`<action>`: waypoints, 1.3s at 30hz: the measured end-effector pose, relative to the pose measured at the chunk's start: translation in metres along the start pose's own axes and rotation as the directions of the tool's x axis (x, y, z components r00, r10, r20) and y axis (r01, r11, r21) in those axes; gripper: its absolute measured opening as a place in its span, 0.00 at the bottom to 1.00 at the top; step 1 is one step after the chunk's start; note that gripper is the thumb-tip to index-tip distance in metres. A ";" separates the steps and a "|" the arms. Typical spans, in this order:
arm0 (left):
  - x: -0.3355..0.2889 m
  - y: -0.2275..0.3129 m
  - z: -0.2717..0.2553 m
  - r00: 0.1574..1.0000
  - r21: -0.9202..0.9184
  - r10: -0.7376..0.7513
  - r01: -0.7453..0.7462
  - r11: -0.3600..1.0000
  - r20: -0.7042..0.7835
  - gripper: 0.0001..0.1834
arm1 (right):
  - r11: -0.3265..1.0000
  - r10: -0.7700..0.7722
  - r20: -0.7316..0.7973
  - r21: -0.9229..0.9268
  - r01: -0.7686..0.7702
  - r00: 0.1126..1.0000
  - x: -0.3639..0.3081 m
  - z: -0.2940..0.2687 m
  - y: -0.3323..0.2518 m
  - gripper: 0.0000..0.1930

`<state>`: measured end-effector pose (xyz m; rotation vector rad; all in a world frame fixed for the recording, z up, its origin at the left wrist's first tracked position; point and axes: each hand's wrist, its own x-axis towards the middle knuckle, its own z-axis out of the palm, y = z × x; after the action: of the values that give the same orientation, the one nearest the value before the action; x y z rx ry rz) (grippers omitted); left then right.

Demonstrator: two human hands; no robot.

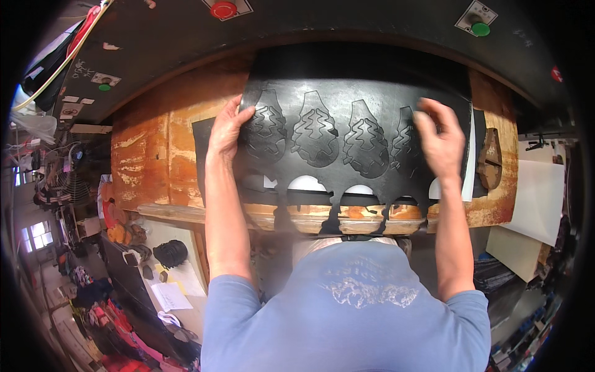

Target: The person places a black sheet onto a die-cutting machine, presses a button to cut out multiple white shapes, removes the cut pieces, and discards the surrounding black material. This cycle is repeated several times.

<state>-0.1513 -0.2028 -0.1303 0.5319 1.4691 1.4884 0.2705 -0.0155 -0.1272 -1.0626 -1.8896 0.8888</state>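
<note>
A large black sheet (pixel 396 149), which looks like leather or rubber, lies across the wooden board in front of me. Several shoe-shaped outlines (pixel 315 130) with zigzag lines are cut in a row across it. Its near edge has rounded gaps with narrow strips hanging over the board's front. My left hand (pixel 227 129) grips the sheet's left edge, thumb on top and fingers partly hidden by the edge. Over the rightmost outline (pixel 404 139) is my right hand (pixel 442 136), fingers bent and apart from the thumb, slightly blurred; I see nothing held in it.
A brown shoe-shaped block (pixel 491 160) sits on the board (pixel 145 155) at right. Behind rises a dark machine front with a red button (pixel 223 9) and a green button (pixel 480 28). A side table (pixel 186 260) at lower left holds papers and a black coil (pixel 170 253).
</note>
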 end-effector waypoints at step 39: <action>0.006 0.004 0.008 0.975 0.173 -0.172 0.195 0.965 -0.138 0.15 | 0.747 -0.602 0.259 0.517 0.418 0.756 0.009 0.193 -0.115 0.09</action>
<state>-0.1487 -0.1927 -0.1275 0.4081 1.7162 1.2636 0.0595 -0.0912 -0.1151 -0.0361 -2.0317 1.1703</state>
